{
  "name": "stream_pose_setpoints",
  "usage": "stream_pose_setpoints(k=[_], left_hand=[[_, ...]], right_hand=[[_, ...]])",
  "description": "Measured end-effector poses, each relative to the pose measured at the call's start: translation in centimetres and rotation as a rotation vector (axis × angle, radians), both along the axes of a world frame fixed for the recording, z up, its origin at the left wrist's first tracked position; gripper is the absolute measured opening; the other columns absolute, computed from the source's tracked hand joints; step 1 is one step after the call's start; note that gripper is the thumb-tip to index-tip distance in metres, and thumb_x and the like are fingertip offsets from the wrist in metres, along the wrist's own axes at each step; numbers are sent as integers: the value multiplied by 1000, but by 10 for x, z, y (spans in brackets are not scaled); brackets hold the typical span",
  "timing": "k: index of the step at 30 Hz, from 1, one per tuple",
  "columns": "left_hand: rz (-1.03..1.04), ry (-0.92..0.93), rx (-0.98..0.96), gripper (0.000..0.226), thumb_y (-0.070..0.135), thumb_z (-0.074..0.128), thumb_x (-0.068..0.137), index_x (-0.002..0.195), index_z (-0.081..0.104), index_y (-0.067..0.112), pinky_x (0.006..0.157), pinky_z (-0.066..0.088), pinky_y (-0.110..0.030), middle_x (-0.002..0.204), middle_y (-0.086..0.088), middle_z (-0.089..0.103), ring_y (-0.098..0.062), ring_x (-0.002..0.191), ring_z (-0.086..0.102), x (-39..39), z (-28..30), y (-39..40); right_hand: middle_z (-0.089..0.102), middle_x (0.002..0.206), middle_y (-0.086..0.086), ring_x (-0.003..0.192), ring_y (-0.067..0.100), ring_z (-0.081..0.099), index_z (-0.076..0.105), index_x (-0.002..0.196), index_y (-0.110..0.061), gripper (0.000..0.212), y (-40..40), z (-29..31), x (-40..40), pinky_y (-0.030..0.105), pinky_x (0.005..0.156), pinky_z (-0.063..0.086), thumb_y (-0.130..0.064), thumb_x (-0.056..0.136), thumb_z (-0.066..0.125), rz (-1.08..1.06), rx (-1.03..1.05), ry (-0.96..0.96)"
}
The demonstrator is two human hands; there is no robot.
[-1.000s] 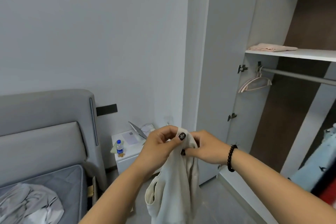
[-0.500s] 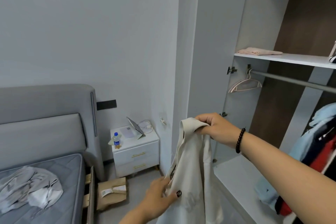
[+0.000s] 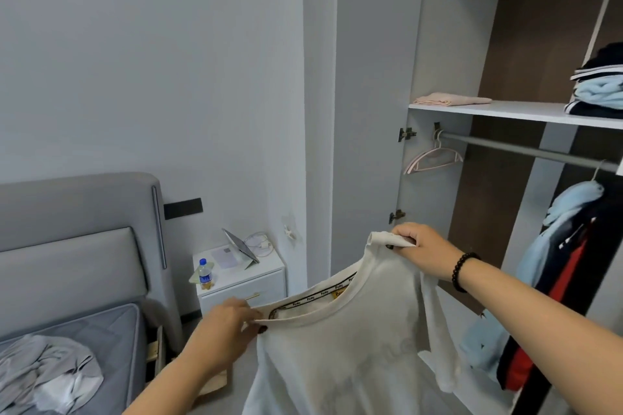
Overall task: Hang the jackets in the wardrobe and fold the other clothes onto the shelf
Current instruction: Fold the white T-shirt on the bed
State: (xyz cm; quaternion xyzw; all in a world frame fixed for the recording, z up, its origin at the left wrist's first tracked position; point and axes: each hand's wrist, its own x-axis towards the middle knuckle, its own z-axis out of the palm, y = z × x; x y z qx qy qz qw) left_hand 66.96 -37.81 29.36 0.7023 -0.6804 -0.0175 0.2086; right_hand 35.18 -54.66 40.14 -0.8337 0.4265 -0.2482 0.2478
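A cream T-shirt (image 3: 350, 347) hangs spread out in front of me, neckline facing me. My left hand (image 3: 224, 323) pinches its left shoulder at the collar, low down. My right hand (image 3: 418, 246) grips the other shoulder, held higher, near the open wardrobe. The wardrobe shelf (image 3: 499, 109) carries a folded pink cloth (image 3: 451, 99) on the left and a stack of folded clothes (image 3: 598, 91) at the right edge. Under it runs the rail (image 3: 526, 150) with an empty pink hanger (image 3: 433, 158) and hung jackets (image 3: 559, 266) on the right.
A grey bed (image 3: 84, 330) at lower left holds a crumpled grey garment (image 3: 43, 377). Beside it stands a white nightstand (image 3: 242, 286) with a bottle (image 3: 204, 274) and papers. The wardrobe door (image 3: 371, 94) stands open ahead. A cardboard box lies on the floor behind my left arm.
My hands moved apart, spreading the shirt from a bunched hang to a flat spread. The left hand rose to the collar and the view turned right toward the wardrobe.
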Motion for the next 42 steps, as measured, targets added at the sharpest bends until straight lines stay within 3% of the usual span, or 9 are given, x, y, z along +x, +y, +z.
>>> stream_pose_setpoints(k=[5, 9, 16, 18, 22, 30, 37, 40, 42], left_hand=[[74, 490, -397, 20, 10, 77, 78, 77, 74, 30, 80, 45, -14, 88, 18, 69, -2, 90, 64, 8, 33, 0], [77, 940, -300, 16, 13, 56, 96, 102, 64, 26, 88, 43, -26, 108, 11, 62, -9, 99, 58, 14, 44, -4], [22, 989, -171, 22, 39, 58, 89, 92, 59, 17, 75, 40, -34, 86, -9, 57, -21, 81, 49, 47, 56, 1], [-69, 1046, -154, 18, 30, 71, 86, 99, 62, 23, 74, 48, -29, 89, -6, 65, -22, 81, 57, 56, 65, 7], [-111, 985, 9, 72, -3, 74, 81, 137, 45, 32, 96, 51, -38, 111, -15, 70, -31, 102, 67, 81, 85, 15], [-132, 1231, 182, 35, 10, 67, 76, 109, 71, 0, 80, 56, -35, 110, -26, 68, -31, 94, 67, 114, 121, 20], [-8, 754, 215, 20, 0, 80, 73, 89, 77, 10, 73, 50, -18, 89, -6, 75, -13, 78, 65, 109, 131, 17], [142, 444, 287, 6, 12, 74, 81, 75, 74, 12, 64, 32, -24, 65, 3, 55, -13, 65, 45, 102, 127, 16], [206, 363, 260, 28, 23, 71, 85, 62, 60, 12, 57, 24, -25, 59, 4, 40, -14, 61, 34, 96, 122, 15]], right_hand=[[56, 78, 27, 69, 22, 47, 63, 89, 10, 22, -16, 2, 11, 30, 65, 31, -12, 91, 60, -107, -12, -180], [56, 74, 25, 73, 16, 47, 71, 89, 1, 13, -21, 11, 31, 29, 66, 34, -11, 89, 64, -127, 29, -352], [68, 86, 7, 82, 14, 57, 71, 82, -19, 17, -23, 17, 67, 20, 70, 43, -6, 88, 63, -3, 80, -399], [67, 87, 8, 83, 13, 55, 72, 84, -18, 16, -25, 18, 73, 26, 75, 40, -5, 88, 63, 14, 90, -385], [66, 82, 3, 80, 13, 55, 74, 80, -16, 11, -28, 19, 80, 26, 75, 41, -7, 84, 69, 49, 82, -346], [69, 70, -10, 68, 4, 59, 75, 69, -25, 18, -24, 32, 87, 11, 63, 44, -10, 78, 75, 120, -46, -256], [73, 72, -17, 69, -9, 64, 73, 69, -35, 34, -23, 29, 82, 5, 63, 45, -3, 82, 70, 121, -20, -310], [74, 77, -12, 77, 0, 67, 73, 74, -30, 29, -22, 26, 80, 9, 68, 47, -5, 86, 66, 151, 29, -309], [73, 81, -8, 79, 6, 65, 71, 80, -25, 24, -21, 24, 81, 12, 68, 48, -6, 90, 60, 153, 60, -319]])
